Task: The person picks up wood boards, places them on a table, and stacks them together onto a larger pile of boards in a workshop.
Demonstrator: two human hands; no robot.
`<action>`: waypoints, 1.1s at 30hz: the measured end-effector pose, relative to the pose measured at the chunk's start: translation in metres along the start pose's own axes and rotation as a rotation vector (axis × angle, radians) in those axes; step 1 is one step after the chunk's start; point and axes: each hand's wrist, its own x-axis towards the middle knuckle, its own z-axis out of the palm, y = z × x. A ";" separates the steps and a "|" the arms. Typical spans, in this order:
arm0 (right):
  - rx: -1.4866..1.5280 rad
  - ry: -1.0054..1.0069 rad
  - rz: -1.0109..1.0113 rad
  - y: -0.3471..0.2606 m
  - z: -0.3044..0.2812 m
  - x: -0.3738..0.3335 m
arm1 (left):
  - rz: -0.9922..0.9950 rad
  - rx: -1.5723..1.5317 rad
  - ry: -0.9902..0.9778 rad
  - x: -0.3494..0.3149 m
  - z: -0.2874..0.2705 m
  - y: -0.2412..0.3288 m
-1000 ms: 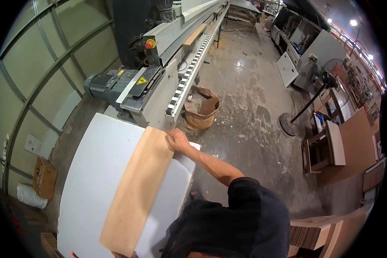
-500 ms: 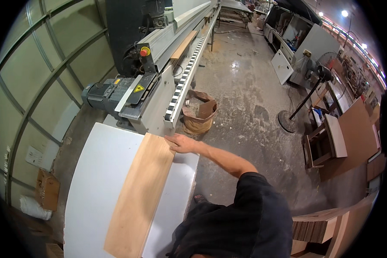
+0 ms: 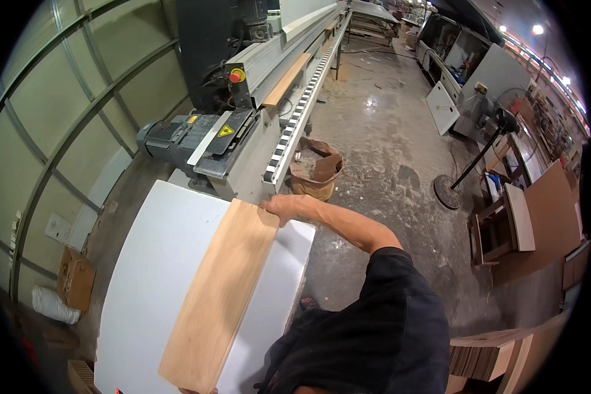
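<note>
Tabletop [image 3: 157, 249]: right hand [image 3: 282, 208] curlier at board [image 3: 223, 289]

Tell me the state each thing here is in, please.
Wooden board: lying on the white table
Brown sack: open, scraps inside
Floor fan: standing; can't tell if spinning
Cardboard box: open
Red button: can't tell if pressed
Striped conveyor: can't tell if moving

"See the left hand [image 3: 189, 391]?"
"Just a sliver; the lower edge of view cuts it off."
"And the right hand [image 3: 282, 207], its fingertips?"
"Can't make them out. The far-right clutter [image 3: 550, 125] is too small to tell."
</note>
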 end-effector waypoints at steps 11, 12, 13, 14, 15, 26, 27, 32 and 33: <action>0.145 0.078 -0.038 0.000 0.014 -0.004 | -0.435 -0.604 0.061 0.002 0.073 -0.104; 0.147 0.071 -0.050 -0.003 0.012 -0.006 | -0.408 -0.641 0.043 0.003 0.071 -0.103; 0.143 0.036 -0.006 -0.014 0.003 -0.011 | -0.373 -0.687 0.010 0.000 0.065 -0.104; 0.138 0.000 0.034 -0.018 -0.004 -0.014 | -0.341 -0.740 -0.017 -0.006 0.058 -0.105; 0.142 0.013 -0.028 -0.014 -0.003 -0.015 | -0.309 -0.768 -0.046 -0.012 0.051 -0.106; 0.161 0.442 -0.028 -0.044 -0.024 -0.002 | -0.361 -0.764 0.055 0.000 -0.013 0.053; 0.140 0.520 -0.066 -0.045 -0.022 0.006 | -0.365 -0.777 0.070 0.002 -0.012 0.053; 0.097 0.543 -0.067 -0.042 -0.027 0.041 | -0.524 -0.829 0.040 0.002 -0.007 0.024; 0.039 0.583 -0.079 -0.043 -0.031 0.050 | -0.500 -0.677 0.115 0.002 -0.003 0.016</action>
